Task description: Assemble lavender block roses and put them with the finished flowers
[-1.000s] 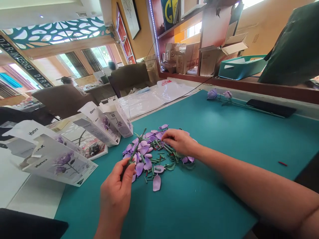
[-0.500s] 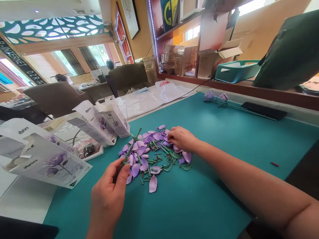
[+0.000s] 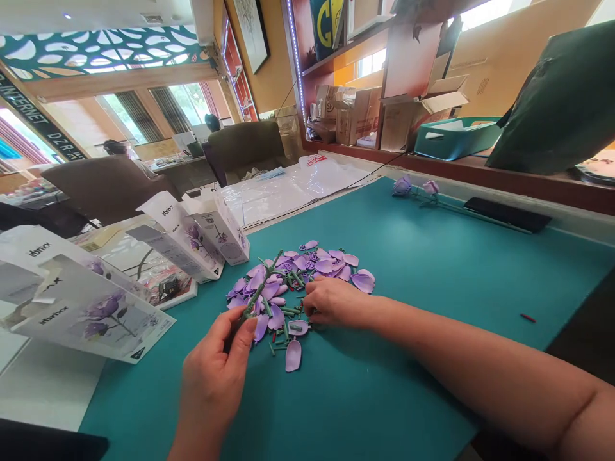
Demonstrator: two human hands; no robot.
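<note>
My left hand (image 3: pixel 216 368) is closed round the lower end of a green toy flower stem (image 3: pixel 262 288), which slants up and away over the pile. Loose purple petals (image 3: pixel 273 289) and small green rods (image 3: pixel 291 311) lie heaped beyond it on the teal mat. At the near right of that heap my right hand (image 3: pixel 332 301) reaches in with its fingers bent together and pointing down. Whatever is between those fingertips is hidden. One pale petal (image 3: pixel 293 356) lies nearest to me, just outside the pile.
Printed flower boxes (image 3: pixel 103 320) stand open at the left. Two finished purple roses (image 3: pixel 402 186) lie at the back beside a black flat object (image 3: pixel 507 214). A small red piece (image 3: pixel 528 317) rests far right. Behind is a shelf with cartons and a teal basket (image 3: pixel 456 141).
My right hand has moved toward me and a little left, from the pile's far right to its near right. The stem in my left hand has shifted slightly right.
</note>
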